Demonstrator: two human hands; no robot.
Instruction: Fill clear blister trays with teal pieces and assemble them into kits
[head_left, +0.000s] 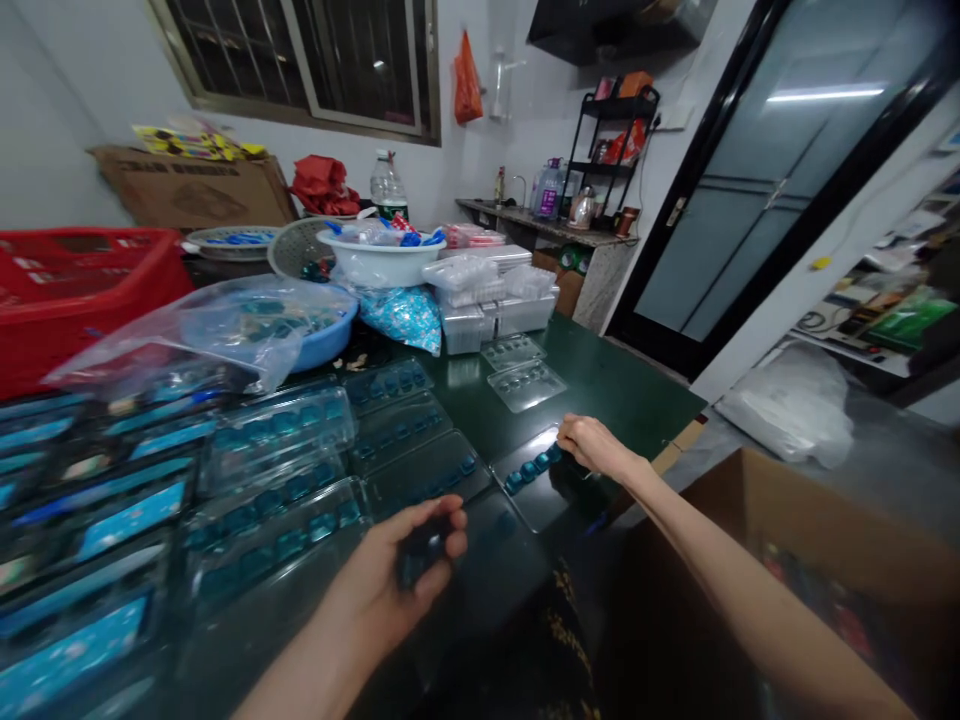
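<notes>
My left hand is at the bottom middle, its fingers curled around a small dark object that is partly hidden by them. My right hand reaches forward, its fingertips on the near end of a clear blister tray holding a row of teal pieces. Several more clear trays of teal pieces lie side by side on the dark green table. Farther left are flat packs with bright blue panels, blurred at the frame's edge.
Two empty-looking clear trays lie on the table beyond my right hand. Behind them stand stacked clear plastic boxes, a white basin and a blue basin under a plastic bag. A red crate stands left; an open cardboard box sits lower right.
</notes>
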